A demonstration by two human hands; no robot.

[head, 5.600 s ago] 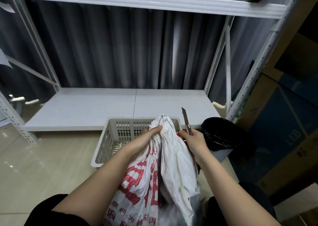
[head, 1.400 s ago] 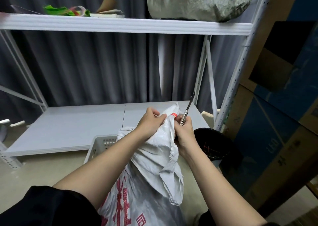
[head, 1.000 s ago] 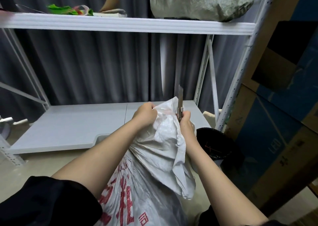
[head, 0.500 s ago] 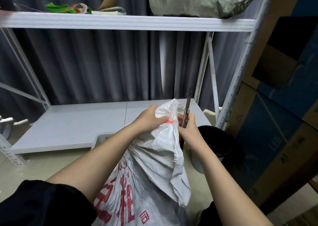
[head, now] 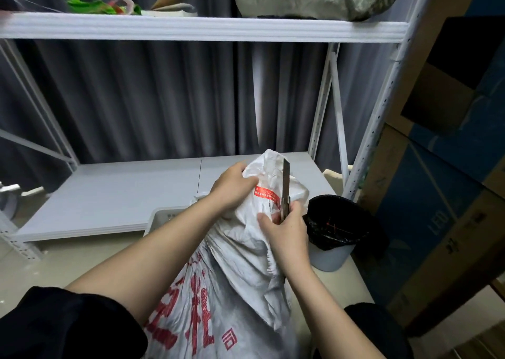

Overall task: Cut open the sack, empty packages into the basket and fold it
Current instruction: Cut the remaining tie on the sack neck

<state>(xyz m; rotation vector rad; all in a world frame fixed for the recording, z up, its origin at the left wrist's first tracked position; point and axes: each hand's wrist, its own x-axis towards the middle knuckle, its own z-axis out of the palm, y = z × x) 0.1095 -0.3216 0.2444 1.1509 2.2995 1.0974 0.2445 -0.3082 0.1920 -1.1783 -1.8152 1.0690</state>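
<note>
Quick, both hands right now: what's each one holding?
Left hand: grips the bunched top of the white woven sack with red print.
Right hand: holds the metal utility knife, blade pointing up.

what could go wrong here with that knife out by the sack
The knife blade points up beside the left hand gripping the sack top, so a slip could nick those fingers. A deep cut may slice packages inside. The basket is mostly hidden behind the sack, so contents could spill past it.

White woven sack (head: 235, 252) upright, neck bunched, basket (head: 164, 218) behind
</note>
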